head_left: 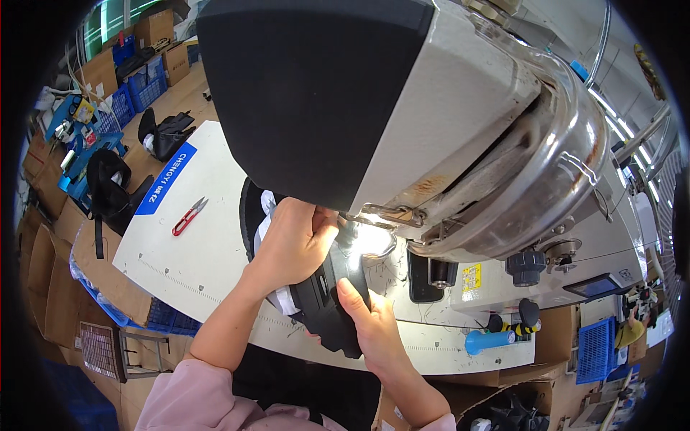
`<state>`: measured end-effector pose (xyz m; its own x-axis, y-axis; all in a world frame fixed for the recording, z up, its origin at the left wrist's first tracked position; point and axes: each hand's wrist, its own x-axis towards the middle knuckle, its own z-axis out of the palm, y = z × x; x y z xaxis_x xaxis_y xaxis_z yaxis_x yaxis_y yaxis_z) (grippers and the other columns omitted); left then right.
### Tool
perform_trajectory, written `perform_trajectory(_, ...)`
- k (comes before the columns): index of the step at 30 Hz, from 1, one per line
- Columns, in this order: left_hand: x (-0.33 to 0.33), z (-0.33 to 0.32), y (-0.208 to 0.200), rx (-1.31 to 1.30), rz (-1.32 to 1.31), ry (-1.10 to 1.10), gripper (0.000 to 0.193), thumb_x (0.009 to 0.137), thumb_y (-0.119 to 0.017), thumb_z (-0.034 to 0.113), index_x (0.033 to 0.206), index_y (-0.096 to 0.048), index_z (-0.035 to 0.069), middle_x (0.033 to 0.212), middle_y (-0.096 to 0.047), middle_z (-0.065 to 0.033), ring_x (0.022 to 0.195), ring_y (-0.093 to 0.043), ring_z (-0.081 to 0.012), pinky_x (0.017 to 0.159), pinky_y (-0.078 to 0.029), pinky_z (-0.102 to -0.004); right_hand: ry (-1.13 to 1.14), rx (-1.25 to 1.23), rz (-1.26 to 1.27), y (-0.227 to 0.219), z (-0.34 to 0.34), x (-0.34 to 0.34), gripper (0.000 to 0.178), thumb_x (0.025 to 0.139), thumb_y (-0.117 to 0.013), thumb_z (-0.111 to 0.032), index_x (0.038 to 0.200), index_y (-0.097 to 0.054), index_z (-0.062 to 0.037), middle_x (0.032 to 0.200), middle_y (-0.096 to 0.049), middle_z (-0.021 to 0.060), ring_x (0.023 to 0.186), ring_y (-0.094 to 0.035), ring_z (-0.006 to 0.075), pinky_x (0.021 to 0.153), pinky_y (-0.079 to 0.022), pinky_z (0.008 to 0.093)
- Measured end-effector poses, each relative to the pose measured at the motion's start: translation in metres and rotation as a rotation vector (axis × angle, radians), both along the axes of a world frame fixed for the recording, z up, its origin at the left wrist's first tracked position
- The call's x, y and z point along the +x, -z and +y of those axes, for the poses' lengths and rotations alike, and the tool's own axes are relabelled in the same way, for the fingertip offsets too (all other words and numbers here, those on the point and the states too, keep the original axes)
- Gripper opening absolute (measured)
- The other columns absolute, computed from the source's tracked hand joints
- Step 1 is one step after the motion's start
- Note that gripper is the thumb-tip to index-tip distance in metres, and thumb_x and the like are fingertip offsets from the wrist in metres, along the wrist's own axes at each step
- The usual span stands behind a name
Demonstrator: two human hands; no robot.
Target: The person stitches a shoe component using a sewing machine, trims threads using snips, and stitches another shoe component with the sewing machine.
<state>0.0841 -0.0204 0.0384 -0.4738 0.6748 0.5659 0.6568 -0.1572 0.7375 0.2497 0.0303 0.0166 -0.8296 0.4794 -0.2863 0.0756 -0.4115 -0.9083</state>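
Observation:
My hands hold a black moulded piece with slots and some white material along its left side; its exact kind I cannot make out. It lies under the head of an industrial sewing machine, beside a bright lamp. My left hand is closed on its upper part, close to the lamp, with the fingertips partly hidden by the machine head. Lower down, my right hand grips the right edge, thumb on top and fingers beneath. The needle is hidden from view.
Red-handled thread snips lie on the white machine table to the left. A black phone and a blue cylinder are to the right. Several black pieces, blue crates and cardboard boxes stand around.

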Motion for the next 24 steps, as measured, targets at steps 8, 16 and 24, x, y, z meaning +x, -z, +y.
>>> perform_trajectory(8,0.004,-0.009,-0.008,-0.124,0.06,0.115,0.026,0.072,-0.066,0.0,0.093,-0.05,0.0,0.075,-0.051,-0.0083,0.064,-0.05,-0.0203,0.059,-0.042,-0.0313,-0.098,-0.02,0.027,0.003,0.008,0.004,0.043,0.097,-0.05,-0.037,0.105,-0.056,0.0051,0.081,-0.066,0.016,0.065,-0.066,0.0201,0.055,-0.053,0.0284)
perform_trajectory(16,0.003,-0.007,-0.018,-0.33,-0.002,0.097,0.037,0.072,-0.072,0.008,0.099,-0.047,-0.001,0.079,-0.053,-0.0097,0.067,-0.052,-0.0213,0.059,-0.042,-0.0325,-0.076,-0.004,0.018,-0.002,0.006,0.002,0.045,0.097,-0.051,-0.037,0.108,-0.054,0.0063,0.086,-0.066,0.0164,0.067,-0.067,0.0214,0.056,-0.054,0.0292)
perform_trajectory(24,0.0,-0.005,0.004,-0.126,-0.12,0.097,0.034,0.073,-0.067,0.002,0.101,-0.048,-0.001,0.081,-0.051,-0.0072,0.069,-0.047,-0.015,0.062,-0.041,-0.0296,-0.073,-0.083,0.035,0.0,0.008,0.003,0.037,0.094,-0.059,-0.035,0.096,-0.06,0.0016,0.085,-0.064,0.0066,0.069,-0.06,0.0102,0.06,-0.05,0.0244)
